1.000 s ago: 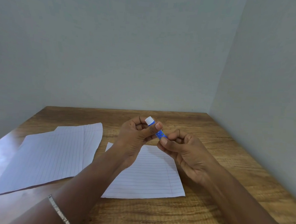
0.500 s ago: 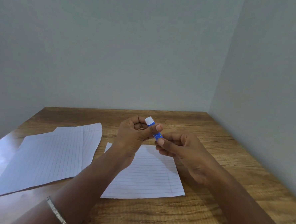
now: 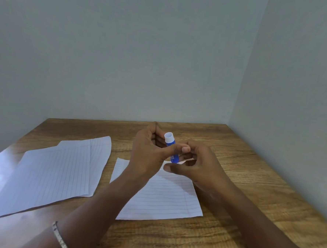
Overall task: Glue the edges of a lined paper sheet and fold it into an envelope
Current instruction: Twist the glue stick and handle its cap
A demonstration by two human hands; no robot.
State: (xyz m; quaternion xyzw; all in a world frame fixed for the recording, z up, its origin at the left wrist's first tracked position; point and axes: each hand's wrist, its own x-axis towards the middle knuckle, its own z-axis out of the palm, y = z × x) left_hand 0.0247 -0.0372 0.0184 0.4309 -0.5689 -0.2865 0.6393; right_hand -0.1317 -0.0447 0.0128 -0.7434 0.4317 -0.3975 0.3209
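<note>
Both hands are holding the glue stick (image 3: pixel 170 146) above the lined sheet (image 3: pixel 166 197).
Left hand (image 3: pixel 149 153) is pinching its middle, right hand (image 3: pixel 196 164) its 6 o'clock end; twisting too hard could make it slip.

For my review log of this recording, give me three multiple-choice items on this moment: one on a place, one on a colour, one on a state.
1. Where does the single lined paper sheet lie?
A. under the hands
B. against the wall
C. on the floor

2. What colour is the body of the small glue stick?
A. red
B. blue
C. green

3. What is the glue stick's state?
A. lying on the wooden table
B. standing on the paper
C. held above the paper

Answers: 1 A, the sheet lies flat below both hands. 2 B, a blue tube with a white end. 3 C, the left hand has it in its grip, with the right hand at its lower end.
</note>
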